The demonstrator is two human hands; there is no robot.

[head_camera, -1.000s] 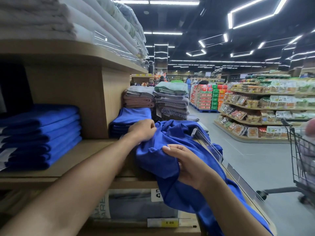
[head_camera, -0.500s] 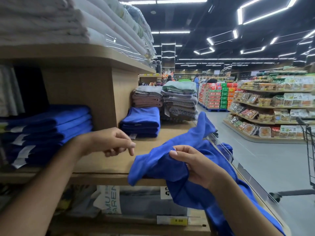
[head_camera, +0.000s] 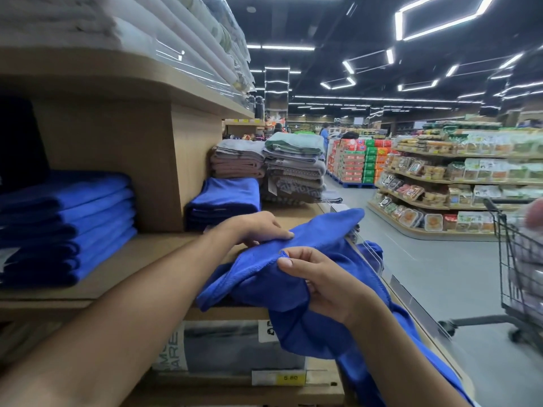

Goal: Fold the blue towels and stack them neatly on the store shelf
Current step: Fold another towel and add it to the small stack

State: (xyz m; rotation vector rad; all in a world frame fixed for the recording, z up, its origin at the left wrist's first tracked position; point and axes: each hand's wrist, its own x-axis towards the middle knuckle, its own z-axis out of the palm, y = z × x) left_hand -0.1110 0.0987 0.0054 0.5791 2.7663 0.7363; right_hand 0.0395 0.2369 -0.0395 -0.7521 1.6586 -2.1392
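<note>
A wooden shelf (head_camera: 141, 259) fills the left and near part of the view. Its upper board (head_camera: 117, 74) carries white bedding (head_camera: 147, 30) in clear wrap. To the right a grey aisle floor (head_camera: 440, 274) runs far back, past long racks of packed food (head_camera: 458, 183). A wire cart (head_camera: 514, 259) stands at the right edge, well apart from the shelf.

On the lower board, at the far left, sits a tall stack of folded blue towels (head_camera: 67, 224). An upright wooden divider (head_camera: 164, 165) stands between it and a smaller blue stack (head_camera: 226, 198), which lies just beside the divider on its right. Behind that are a grey and pink pile (head_camera: 239, 163) and a grey pile with a green towel on top (head_camera: 293, 171).

The loose towel (head_camera: 293, 277) is unfolded and bunched at the near right corner of the board. Part of it lies on the wood and the rest hangs down over the edge, hiding some of the clear plastic rail (head_camera: 370, 254) there.

The left hand (head_camera: 258, 229) reaches across the board in front of the smaller blue stack, its grip pinched on the upper fold of the towel. The right hand (head_camera: 320, 283) has its grip closed on the hem, thumb on top.

Under the board lie a wrapped package (head_camera: 235, 348) and a yellow price tag (head_camera: 279, 377).
</note>
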